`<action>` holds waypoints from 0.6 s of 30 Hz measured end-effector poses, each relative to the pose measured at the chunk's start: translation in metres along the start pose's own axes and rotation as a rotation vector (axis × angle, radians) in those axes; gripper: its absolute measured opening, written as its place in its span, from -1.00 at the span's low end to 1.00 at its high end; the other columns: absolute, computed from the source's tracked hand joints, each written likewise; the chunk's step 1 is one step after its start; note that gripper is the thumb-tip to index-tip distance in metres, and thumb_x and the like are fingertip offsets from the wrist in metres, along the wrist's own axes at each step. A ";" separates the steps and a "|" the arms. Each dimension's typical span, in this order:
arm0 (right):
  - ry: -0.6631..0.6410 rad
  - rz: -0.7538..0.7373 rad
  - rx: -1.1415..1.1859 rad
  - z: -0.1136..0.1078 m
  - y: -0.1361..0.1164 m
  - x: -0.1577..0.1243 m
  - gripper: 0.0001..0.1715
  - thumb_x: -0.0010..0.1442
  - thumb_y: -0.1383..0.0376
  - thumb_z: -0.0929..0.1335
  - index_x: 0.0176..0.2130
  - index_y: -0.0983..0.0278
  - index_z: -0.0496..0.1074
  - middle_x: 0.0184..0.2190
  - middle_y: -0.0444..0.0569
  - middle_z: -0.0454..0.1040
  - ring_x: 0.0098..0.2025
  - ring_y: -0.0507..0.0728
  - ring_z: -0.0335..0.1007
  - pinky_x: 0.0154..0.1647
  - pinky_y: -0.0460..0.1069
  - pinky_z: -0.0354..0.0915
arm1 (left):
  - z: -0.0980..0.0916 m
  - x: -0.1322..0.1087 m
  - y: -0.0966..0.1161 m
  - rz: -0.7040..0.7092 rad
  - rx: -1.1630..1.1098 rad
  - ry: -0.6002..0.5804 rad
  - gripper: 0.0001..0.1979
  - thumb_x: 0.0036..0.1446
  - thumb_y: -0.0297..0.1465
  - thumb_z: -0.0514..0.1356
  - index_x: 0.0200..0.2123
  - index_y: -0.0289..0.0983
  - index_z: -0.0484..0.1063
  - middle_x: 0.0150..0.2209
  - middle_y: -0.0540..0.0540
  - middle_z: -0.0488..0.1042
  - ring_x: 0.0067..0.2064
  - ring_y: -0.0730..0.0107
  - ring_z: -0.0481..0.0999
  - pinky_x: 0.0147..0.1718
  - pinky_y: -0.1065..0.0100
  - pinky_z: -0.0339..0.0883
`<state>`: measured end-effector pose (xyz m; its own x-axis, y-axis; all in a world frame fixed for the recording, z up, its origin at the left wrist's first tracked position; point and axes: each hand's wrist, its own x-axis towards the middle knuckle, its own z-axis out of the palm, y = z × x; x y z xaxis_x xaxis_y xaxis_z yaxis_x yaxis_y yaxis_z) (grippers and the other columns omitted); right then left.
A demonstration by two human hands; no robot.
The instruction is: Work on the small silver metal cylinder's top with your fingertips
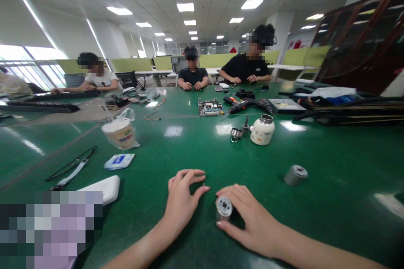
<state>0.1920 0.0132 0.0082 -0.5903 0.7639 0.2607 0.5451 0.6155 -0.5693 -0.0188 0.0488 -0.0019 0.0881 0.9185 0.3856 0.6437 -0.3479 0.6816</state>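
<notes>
A short silver metal cylinder [224, 207], with a round hole and small openings in its top face, stands upright on the green table. The fingers and thumb of my right hand [249, 220] are curled around its sides. Just to the left, my left hand [184, 193] hovers low over the table, thumb and fingers apart. A tiny speck by the left thumb tip is too small to make out. Farther right sits a second, similar metal cylinder [296, 175], touched by neither hand.
Ahead stand a cream bottle [263, 130], its metal lid [236, 134], a circuit board [211, 107] and power drills [243, 105]. On the left are a bagged cup [120, 132], a tissue pack [119, 161] and a white device [105, 189]. Several people sit around the table.
</notes>
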 end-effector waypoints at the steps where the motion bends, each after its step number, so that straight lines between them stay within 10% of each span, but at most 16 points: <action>1: 0.000 -0.001 -0.002 0.000 0.000 0.000 -0.69 0.20 0.27 0.41 -0.06 0.24 0.34 -0.02 0.03 0.45 0.00 0.24 0.31 0.04 0.19 0.21 | -0.001 0.000 0.002 -0.003 -0.009 -0.004 -0.72 0.02 -0.50 0.40 -0.18 -0.13 0.52 -0.25 0.01 0.66 -0.02 0.07 0.53 0.01 0.02 0.26; 18: 0.023 -0.028 0.034 0.003 0.002 -0.001 -0.69 0.21 0.30 0.40 -0.05 0.21 0.32 -0.07 -0.01 0.44 -0.04 0.22 0.31 -0.02 0.14 0.21 | -0.009 -0.021 0.050 0.103 -0.316 -0.064 -0.79 0.00 -0.57 0.40 -0.35 -0.18 0.51 -0.34 0.01 0.61 -0.16 0.21 0.52 -0.13 0.20 0.35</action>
<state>0.1917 0.0134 0.0044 -0.5909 0.7510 0.2946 0.5079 0.6300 -0.5874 0.0048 0.0109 0.0292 0.1942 0.8821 0.4292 0.3620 -0.4711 0.8044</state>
